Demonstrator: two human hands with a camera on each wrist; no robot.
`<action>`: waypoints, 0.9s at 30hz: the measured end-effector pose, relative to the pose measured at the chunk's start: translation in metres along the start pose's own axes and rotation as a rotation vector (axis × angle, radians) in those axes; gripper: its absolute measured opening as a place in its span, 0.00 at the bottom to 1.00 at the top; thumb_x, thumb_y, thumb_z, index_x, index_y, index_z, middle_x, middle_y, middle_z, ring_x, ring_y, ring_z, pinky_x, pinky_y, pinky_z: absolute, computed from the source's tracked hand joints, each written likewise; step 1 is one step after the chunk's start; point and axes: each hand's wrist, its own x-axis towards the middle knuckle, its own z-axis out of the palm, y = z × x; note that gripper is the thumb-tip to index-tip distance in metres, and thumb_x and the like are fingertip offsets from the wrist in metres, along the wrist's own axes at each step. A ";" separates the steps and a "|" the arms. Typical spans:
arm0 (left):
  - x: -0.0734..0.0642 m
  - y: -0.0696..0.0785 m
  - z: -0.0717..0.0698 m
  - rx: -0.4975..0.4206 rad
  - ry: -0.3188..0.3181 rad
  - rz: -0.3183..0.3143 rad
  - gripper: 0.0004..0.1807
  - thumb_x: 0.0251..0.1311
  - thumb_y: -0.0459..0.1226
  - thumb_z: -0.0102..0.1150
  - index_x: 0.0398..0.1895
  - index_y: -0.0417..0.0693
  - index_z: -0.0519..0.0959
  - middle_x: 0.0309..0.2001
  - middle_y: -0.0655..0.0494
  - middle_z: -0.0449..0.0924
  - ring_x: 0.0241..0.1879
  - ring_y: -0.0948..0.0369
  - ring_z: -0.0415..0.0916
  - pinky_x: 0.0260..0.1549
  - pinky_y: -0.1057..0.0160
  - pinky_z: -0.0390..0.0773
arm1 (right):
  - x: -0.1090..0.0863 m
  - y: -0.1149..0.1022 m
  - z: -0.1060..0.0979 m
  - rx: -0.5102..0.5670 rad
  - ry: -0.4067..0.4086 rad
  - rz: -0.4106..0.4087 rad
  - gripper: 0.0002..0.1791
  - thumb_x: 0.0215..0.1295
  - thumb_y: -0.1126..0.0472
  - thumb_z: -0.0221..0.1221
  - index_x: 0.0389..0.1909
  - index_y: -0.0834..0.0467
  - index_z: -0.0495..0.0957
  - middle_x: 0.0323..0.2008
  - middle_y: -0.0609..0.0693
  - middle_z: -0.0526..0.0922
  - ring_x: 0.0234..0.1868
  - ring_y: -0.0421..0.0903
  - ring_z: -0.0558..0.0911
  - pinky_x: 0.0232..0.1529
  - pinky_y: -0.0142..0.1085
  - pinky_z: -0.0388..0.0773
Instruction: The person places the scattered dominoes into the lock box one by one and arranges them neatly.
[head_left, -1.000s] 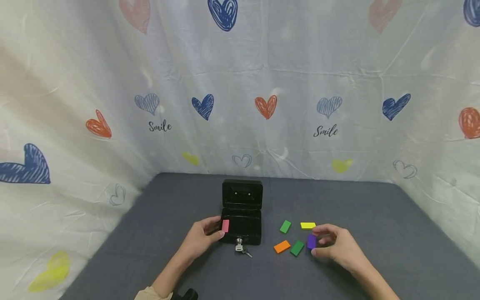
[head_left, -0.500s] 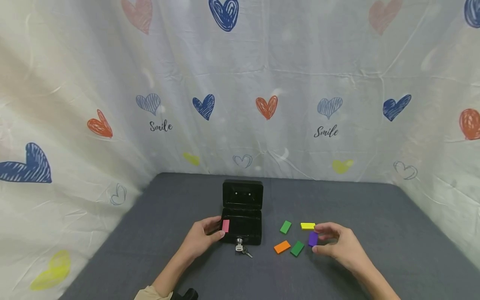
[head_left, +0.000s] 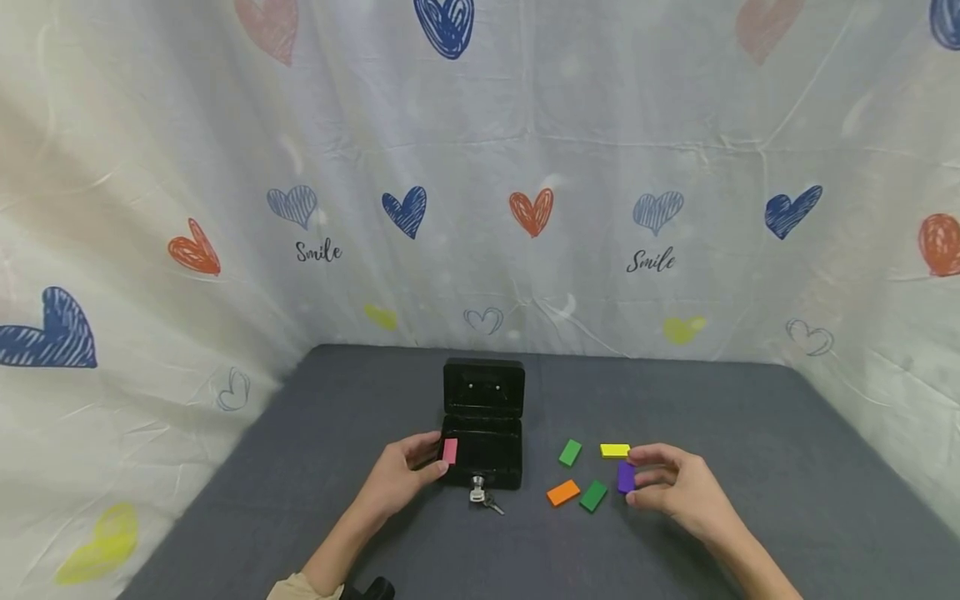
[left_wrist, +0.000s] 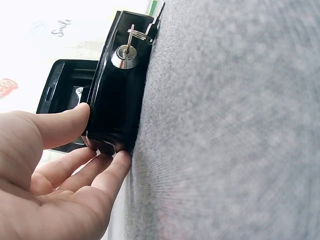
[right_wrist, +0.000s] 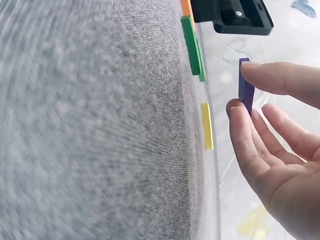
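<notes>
The right hand point(head_left: 681, 495) pinches the purple block point(head_left: 626, 477), probably light and stiff, best held near its ends; the left hand point(head_left: 397, 479) grips the black box point(left_wrist: 117, 100).

Lighting: diffuse, moderately dim in head view; soft shadows on table point(head_left: 570, 550) either side of black box point(head_left: 491, 457). Curtain point(head_left: 577, 108) behind box: unevenly shaded, stretched toward edges. Wrist views: brighter; curtain beyond box washed out; table grain nearest lens out of focus; lock point(left_wrist: 124, 58) on box front glinting.
</notes>
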 end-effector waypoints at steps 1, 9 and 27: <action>0.000 0.000 0.000 -0.001 0.000 0.001 0.29 0.60 0.34 0.68 0.64 0.35 0.73 0.61 0.40 0.74 0.61 0.45 0.71 0.55 0.46 0.73 | 0.000 0.000 0.000 0.002 0.001 0.002 0.34 0.46 0.71 0.74 0.57 0.69 0.73 0.46 0.58 0.82 0.44 0.53 0.83 0.37 0.41 0.83; 0.000 0.002 0.001 -0.002 0.006 -0.002 0.29 0.60 0.33 0.68 0.64 0.35 0.73 0.61 0.40 0.74 0.61 0.45 0.71 0.55 0.47 0.73 | 0.000 0.000 0.000 -0.005 0.020 0.030 0.34 0.47 0.71 0.74 0.57 0.67 0.74 0.45 0.58 0.82 0.43 0.52 0.83 0.37 0.41 0.83; -0.001 0.005 0.001 -0.014 0.000 -0.002 0.29 0.60 0.32 0.67 0.64 0.33 0.72 0.61 0.39 0.73 0.62 0.44 0.70 0.55 0.46 0.73 | 0.001 -0.001 0.004 0.002 0.033 0.015 0.31 0.46 0.70 0.75 0.55 0.66 0.76 0.43 0.58 0.82 0.41 0.51 0.83 0.35 0.40 0.83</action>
